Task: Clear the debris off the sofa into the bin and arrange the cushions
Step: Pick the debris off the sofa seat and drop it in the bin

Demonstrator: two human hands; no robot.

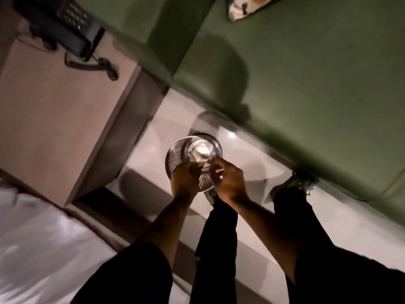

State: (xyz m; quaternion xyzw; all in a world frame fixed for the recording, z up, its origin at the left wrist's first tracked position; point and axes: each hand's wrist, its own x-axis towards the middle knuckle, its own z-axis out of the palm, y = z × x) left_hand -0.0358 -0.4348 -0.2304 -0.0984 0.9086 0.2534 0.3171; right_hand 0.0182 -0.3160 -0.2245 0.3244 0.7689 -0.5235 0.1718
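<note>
A round metal mesh bin (175, 157) stands on the pale floor beside the green sofa (306, 84), seen from above. Both my hands are over its near rim with the fingertips drawn together. My left hand (185, 179) has curled fingers; blur hides whether anything is in them. My right hand (230, 181) pinches what looks like a small pale scrap at its fingertips above the bin. A patterned cushion (243, 6) lies on the sofa seat at the top edge, mostly cut off. The visible sofa seat shows no debris.
A side table (54, 117) with a dark telephone (65, 25) and its coiled cord stands at the left. A bed with white sheets (32, 249) fills the lower left. My legs in dark trousers and one shoe (282, 185) are close to the sofa's front edge.
</note>
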